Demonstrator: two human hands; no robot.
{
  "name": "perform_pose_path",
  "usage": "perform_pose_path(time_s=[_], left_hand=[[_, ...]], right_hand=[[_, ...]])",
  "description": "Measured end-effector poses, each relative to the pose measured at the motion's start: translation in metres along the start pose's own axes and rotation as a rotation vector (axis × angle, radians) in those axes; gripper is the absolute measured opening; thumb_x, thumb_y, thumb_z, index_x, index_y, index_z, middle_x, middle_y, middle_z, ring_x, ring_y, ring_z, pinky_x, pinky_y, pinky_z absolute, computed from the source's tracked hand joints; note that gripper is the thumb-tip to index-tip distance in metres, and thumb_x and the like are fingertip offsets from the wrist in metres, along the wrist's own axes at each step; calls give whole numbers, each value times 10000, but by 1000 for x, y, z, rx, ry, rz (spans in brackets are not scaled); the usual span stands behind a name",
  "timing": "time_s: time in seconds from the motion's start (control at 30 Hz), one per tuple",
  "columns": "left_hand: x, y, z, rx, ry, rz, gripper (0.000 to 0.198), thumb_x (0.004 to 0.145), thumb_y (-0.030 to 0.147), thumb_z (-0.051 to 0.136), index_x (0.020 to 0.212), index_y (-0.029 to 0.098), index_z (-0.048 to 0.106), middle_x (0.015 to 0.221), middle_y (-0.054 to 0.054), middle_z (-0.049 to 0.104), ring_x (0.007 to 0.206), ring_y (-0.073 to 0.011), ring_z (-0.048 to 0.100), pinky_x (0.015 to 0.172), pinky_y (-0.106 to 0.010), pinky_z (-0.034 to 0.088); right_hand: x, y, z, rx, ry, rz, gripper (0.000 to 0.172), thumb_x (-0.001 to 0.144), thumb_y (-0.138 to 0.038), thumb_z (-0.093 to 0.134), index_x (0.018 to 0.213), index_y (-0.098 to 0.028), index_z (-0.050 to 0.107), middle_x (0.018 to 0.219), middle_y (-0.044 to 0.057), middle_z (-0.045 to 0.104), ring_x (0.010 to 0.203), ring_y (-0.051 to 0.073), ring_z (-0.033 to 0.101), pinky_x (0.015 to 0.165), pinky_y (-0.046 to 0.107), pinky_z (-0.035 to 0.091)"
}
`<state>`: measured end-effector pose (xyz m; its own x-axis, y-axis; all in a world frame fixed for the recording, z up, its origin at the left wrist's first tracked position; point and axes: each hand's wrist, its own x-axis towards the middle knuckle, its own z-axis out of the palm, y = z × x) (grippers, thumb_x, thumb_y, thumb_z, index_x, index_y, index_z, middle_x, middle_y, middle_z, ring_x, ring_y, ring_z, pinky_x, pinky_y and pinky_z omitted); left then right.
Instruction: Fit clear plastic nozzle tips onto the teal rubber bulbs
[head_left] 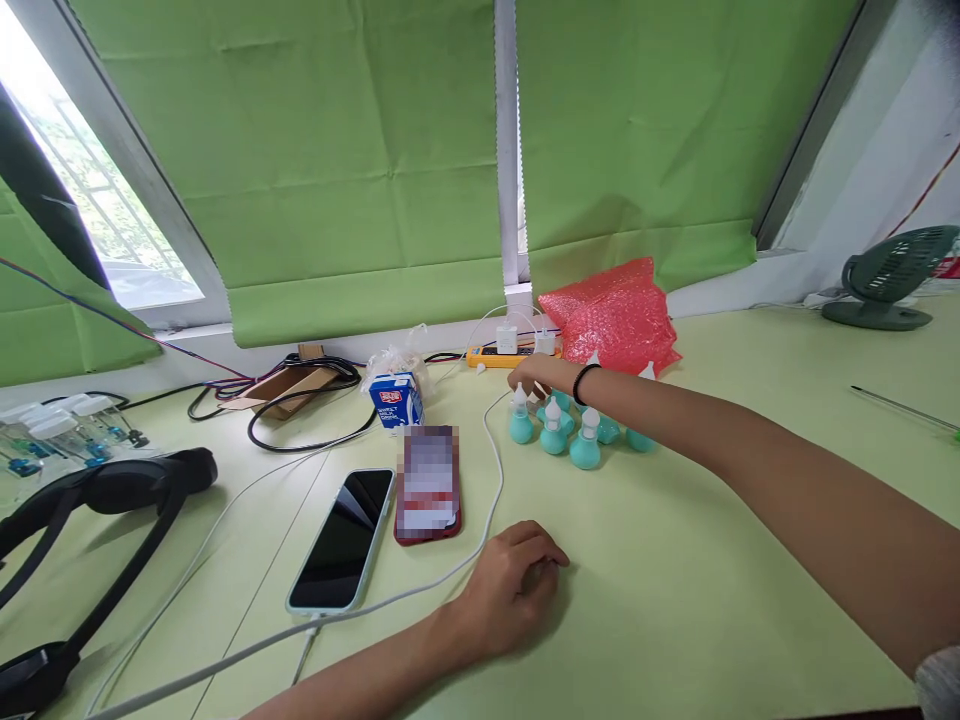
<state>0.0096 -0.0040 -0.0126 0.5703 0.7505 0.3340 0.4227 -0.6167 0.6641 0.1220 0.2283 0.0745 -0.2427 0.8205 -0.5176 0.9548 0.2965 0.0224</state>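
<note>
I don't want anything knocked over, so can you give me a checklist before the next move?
1. Left hand apart from the bottles: ok.
2. Right hand grip: cannot tell, partly hidden.
3. Front three teal squeeze bottles upright: ok.
4. White cable well away from left hand: not ok, it runs close by the wrist.
5. Blue milk drink carton upright: ok.

A wide, flat, pale yellow-green table [720, 610] spreads out under the right-hand grip [531, 376]. Behind the grip hang big, bright green cloth blinds [337, 180], with a thin white window bar [506, 150] between them. Far left of it, daylight shines through clear window glass [139, 225]; far right is a white wall [904, 150].
</note>
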Motion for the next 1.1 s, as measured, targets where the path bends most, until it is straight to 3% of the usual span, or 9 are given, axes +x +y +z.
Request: perform_pose_path(time_s=[0.27, 0.43, 0.53, 0.77, 0.9, 1.1], left_hand=[[-1, 0, 1, 10, -4, 15, 244, 700, 33, 402, 802, 140, 597, 776, -70, 585, 717, -149, 544, 648, -236, 433], [0, 1, 1, 9, 1, 11, 246, 690, 30, 405, 794, 140, 599, 772, -69, 586, 709, -148, 544, 644, -236, 435], [0, 1, 0, 8, 2, 19, 246, 686, 31, 406, 793, 139, 599, 767, -66, 587, 709, -147, 547, 641, -233, 437], [-2, -2, 2, 7, 1, 28, 247, 696, 33, 401, 804, 134, 599, 779, -66, 585, 719, -146, 542, 644, -230, 433], [-1, -2, 2, 10, -5, 24, 242, 702, 36, 401, 806, 134, 596, 782, -65, 584, 729, -146, 540, 654, -232, 429], [-1, -1, 2, 18, -20, 10, 229, 716, 44, 398, 804, 121, 595, 787, -72, 581, 725, -145, 538, 657, -233, 426]], right_hand=[[8, 5, 5, 56, -75, -42, 189, 749, -250, 531, 747, -95, 639, 724, 100, 645, 723, 202, 582, 672, 352, 435], [12, 7, 2, 54, -115, -85, 231, 832, -276, 459, 1005, -141, 529, 1012, 70, 549, 857, 168, 543, 737, 348, 453], [11, 8, -4, 45, -132, -118, 275, 838, -275, 454, 1079, -144, 468, 1068, 65, 503, 893, 169, 530, 743, 365, 456], [4, 24, -15, 44, -89, -195, 273, 820, -274, 484, 1052, -130, 487, 1005, 63, 536, 841, 161, 547, 710, 347, 463], [-2, 35, -17, 81, -8, -263, 344, 660, -298, 642, 929, -100, 560, 771, 44, 594, 674, 150, 560, 596, 278, 454], [-11, 46, -20, 151, 118, -354, 369, 559, -374, 667, 815, -123, 582, 701, 29, 601, 621, 139, 555, 537, 244, 425]])
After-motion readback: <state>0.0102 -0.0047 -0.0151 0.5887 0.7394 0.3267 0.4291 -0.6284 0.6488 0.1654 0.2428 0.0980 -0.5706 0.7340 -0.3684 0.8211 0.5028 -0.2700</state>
